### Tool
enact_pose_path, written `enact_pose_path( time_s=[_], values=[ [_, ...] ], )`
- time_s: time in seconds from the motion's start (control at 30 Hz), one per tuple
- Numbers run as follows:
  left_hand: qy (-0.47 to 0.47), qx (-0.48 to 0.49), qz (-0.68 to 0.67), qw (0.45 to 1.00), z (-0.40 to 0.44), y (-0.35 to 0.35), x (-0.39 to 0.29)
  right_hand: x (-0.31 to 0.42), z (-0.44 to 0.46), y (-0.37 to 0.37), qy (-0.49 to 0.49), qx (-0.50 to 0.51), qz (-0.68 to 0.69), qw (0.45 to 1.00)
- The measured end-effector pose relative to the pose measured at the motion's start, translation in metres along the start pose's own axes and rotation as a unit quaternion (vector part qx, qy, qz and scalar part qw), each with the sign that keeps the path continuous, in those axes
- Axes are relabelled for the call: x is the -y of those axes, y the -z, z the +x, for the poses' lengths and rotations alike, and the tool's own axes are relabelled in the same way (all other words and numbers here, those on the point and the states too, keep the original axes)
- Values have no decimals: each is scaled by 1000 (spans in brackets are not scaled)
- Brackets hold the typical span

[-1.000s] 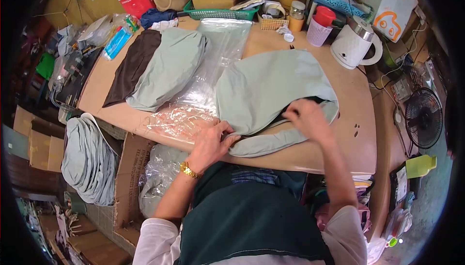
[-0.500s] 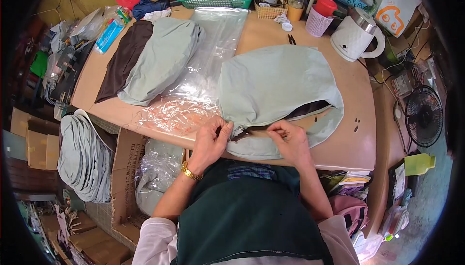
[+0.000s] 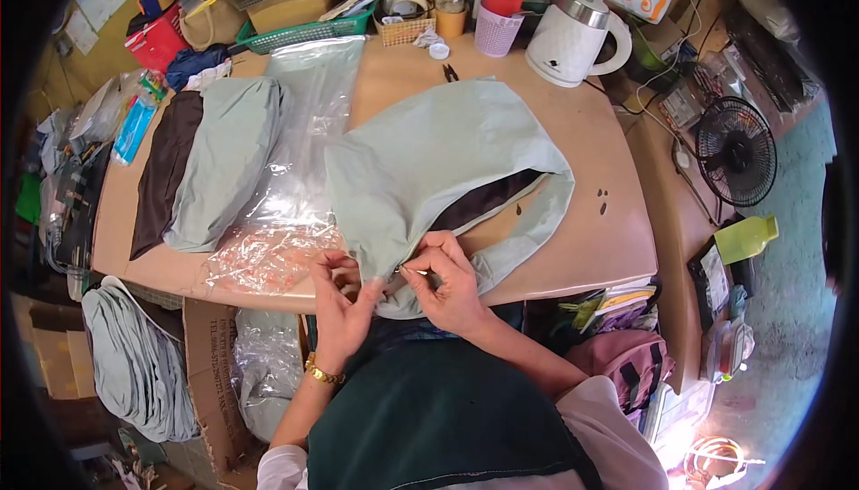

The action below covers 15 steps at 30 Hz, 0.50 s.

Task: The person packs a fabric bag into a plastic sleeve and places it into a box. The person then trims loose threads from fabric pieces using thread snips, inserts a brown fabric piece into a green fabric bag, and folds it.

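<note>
A pale grey-green fabric cover (image 3: pixel 438 136) with a dark lining lies on the table, its long slit gaping toward the right. At the near left end of that slit, my left hand (image 3: pixel 342 302) grips the bunched corner, thumb against the cloth. My right hand (image 3: pixel 447 282) is closed in a pinch beside it, thumb and forefinger on a small shiny zipper pull (image 3: pixel 399 269). The fingers partly hide the pull. A strip of the cover hangs at the table's front edge under my hands.
Left of the cover lie clear plastic bags (image 3: pixel 300 132) and another folded grey-green and brown cover (image 3: pixel 224 163). A white kettle (image 3: pixel 568 42), pliers (image 3: pixel 450 72) and baskets stand along the back. Below left are stacked covers (image 3: pixel 139 360) and a cardboard box (image 3: pixel 210 383).
The view has shifted to the right. My right hand has come in close to my left, onto the zipper pull, and the cover's near left corner is bunched and drawn toward me.
</note>
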<state>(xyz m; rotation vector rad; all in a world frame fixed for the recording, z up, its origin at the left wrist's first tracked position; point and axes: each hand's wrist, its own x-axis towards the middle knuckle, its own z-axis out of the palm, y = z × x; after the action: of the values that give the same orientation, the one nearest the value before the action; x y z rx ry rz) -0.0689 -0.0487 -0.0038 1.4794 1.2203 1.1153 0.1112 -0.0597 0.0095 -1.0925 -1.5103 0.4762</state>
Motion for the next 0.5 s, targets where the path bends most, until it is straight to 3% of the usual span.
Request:
enact_pose_path(
  time_s=[0.07, 0.1, 0.2, 0.3, 0.43, 0.5],
  values=[
    [150, 72, -291, 942, 6, 0, -5, 1, 0, 1, -2, -14, 23, 1000],
    [190, 71, -366, 908, 8, 0, -6, -1, -1, 2, 3, 13, 8, 1000],
    [122, 93, -267, 952, 14, -9, -24, -4, -5, 0, 4, 49, -20, 999],
    [116, 92, -255, 955, 15, -8, -20, -10, -6, 3, -35, 66, -24, 997],
    [107, 90, -183, 973, 12, 4, -26, -39, 15, 38, -68, -40, -120, 990],
    [64, 52, -161, 984, 14, 13, -24, -65, 34, 80, 87, -120, -305, 941]
  ],
)
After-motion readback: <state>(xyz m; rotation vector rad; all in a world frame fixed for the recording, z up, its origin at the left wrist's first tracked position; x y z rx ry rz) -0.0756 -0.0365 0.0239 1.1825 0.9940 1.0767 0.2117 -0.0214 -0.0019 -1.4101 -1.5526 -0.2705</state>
